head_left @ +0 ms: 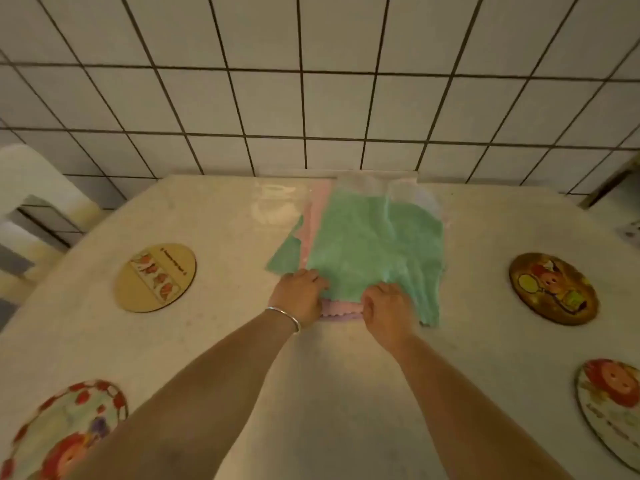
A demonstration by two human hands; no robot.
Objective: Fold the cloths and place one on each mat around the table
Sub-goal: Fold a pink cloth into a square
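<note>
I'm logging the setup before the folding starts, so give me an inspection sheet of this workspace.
Surface: pale table, glossy near the far edge.
Job's things: stack of cloths, green cloth on top, pink cloth beneath; four round mats, none bearing a cloth.
Clutter: nothing seen.
Hands: left hand and right hand both grip the near edge of the green cloth; bracelet on the left wrist.
Cables: nothing seen.
Surroundings: white tiled wall behind; pale chair at the left.
</note>
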